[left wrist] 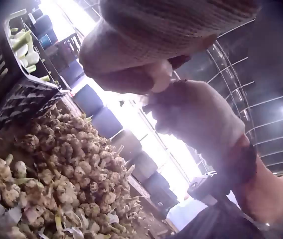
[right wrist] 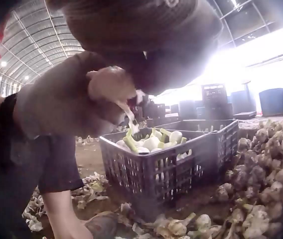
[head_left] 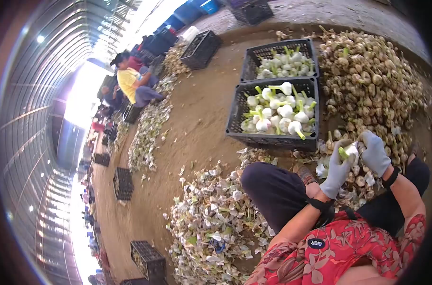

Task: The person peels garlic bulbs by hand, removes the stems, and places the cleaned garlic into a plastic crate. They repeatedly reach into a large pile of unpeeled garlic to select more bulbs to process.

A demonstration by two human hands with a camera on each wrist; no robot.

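Note:
A garlic bulb (head_left: 352, 150) with a short green stem sits between the two gloved hands, low over the pile. My left hand (head_left: 338, 169) grips it from the left, the stem sticking out beside the thumb. From the other side my right hand (head_left: 375, 153) pinches at the bulb's skin with curled fingers. In the left wrist view the right hand (left wrist: 196, 117) meets the left one around the pale bulb. Seen from the right wrist, the left hand (right wrist: 64, 97) is curled at the bulb, and a pale strip hangs below its thumb.
Ahead stands a black crate (head_left: 232, 124) of white trimmed garlic, with a second crate (head_left: 244, 71) behind it. Untrimmed garlic (head_left: 368, 78) is heaped at the right. Peeled skins (head_left: 206, 213) cover the floor at left. A person in yellow (head_left: 128, 83) sits farther off.

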